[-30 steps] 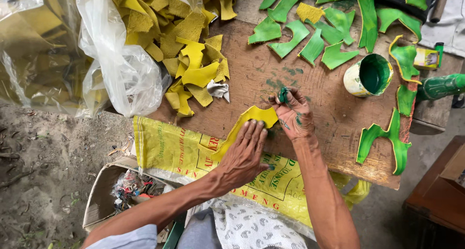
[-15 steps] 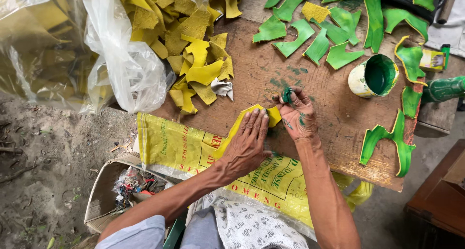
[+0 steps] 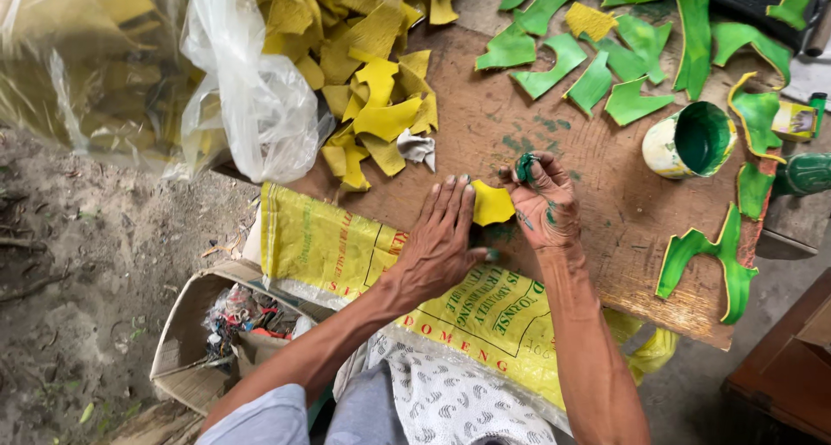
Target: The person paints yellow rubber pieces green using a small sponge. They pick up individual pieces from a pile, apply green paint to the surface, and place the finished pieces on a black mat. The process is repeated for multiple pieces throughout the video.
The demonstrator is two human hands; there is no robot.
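Your left hand (image 3: 444, 237) lies flat, fingers spread, pressing a yellow cut-out piece (image 3: 492, 204) onto the wooden board (image 3: 606, 228) at its near edge. Your right hand (image 3: 544, 204), smeared green, pinches a small green-soaked dauber (image 3: 525, 165) just beside that piece. A cup of green paint (image 3: 690, 139) stands to the right, among green painted pieces (image 3: 713, 259).

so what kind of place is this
Probably a makeshift outdoor craft workbench: a worn wooden board set over bare dirt ground, heaps of cut yellow pieces and green-painted pieces, and an open pot of green paint.
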